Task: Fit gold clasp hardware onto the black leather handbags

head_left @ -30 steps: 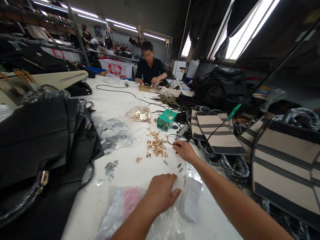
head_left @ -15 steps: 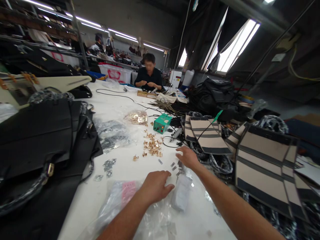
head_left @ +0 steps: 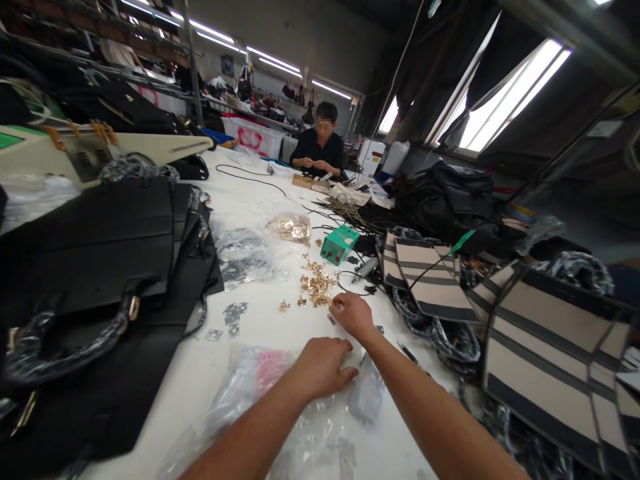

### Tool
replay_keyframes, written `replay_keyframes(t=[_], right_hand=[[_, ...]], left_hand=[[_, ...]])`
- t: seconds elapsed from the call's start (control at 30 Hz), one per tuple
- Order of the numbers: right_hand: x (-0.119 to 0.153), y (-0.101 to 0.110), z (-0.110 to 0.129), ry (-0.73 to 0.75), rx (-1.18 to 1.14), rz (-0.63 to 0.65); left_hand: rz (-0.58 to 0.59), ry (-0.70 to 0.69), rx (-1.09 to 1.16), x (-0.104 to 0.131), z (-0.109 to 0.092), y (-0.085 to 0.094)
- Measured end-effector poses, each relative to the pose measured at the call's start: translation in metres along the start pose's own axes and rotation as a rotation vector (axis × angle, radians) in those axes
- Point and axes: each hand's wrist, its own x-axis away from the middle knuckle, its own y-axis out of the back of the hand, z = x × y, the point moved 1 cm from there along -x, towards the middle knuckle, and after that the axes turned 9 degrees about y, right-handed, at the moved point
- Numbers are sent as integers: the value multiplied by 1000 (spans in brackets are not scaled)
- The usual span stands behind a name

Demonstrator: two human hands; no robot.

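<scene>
My left hand (head_left: 324, 367) hovers over the table just above a clear plastic bag (head_left: 235, 393) with a pink label, its thumb apart from the fingers and nothing visible in it. At the near edge of a loose pile of gold-coloured metal fittings (head_left: 315, 283), my right hand (head_left: 354, 315) has its thumb and forefinger curled together; whatever is between them is too small to make out. A small dark metal plate (head_left: 331, 320) lies under its fingertips. Beneath my right wrist is a clear plastic packet (head_left: 367, 393), partly covered by the forearm.
A green control box (head_left: 340, 244) with a cable and grey hand tool (head_left: 367, 270) stands beyond the pile. Black bags (head_left: 100, 247) crowd the left; beige-and-black panels (head_left: 545, 353) fill the right. Thin metal plates (head_left: 235, 317) lie left. A co-worker (head_left: 320, 147) sits across the table.
My right hand has moved left and forward to the edge of the gold fittings, and its fingers have curled in. The left hand stays nearly still. The whole view has shifted a little.
</scene>
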Motion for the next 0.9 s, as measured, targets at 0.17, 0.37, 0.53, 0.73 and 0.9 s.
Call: replay_keyframes(t=[0.17, 0.37, 0.53, 0.73, 0.9], right_hand=[[1, 5, 4, 14, 9, 23], [-5, 1, 10, 2, -12, 0], [-6, 3, -5, 1, -27, 26], [3, 14, -20, 60, -3, 64], [0, 24, -39, -41, -13, 33]], left_hand=[[-10, 2, 18, -1, 2, -3], [-22, 1, 48, -1, 4, -3], [3, 9, 34, -1, 4, -3], [29, 20, 15, 0, 4, -2], [28, 33, 26, 0, 2, 0]])
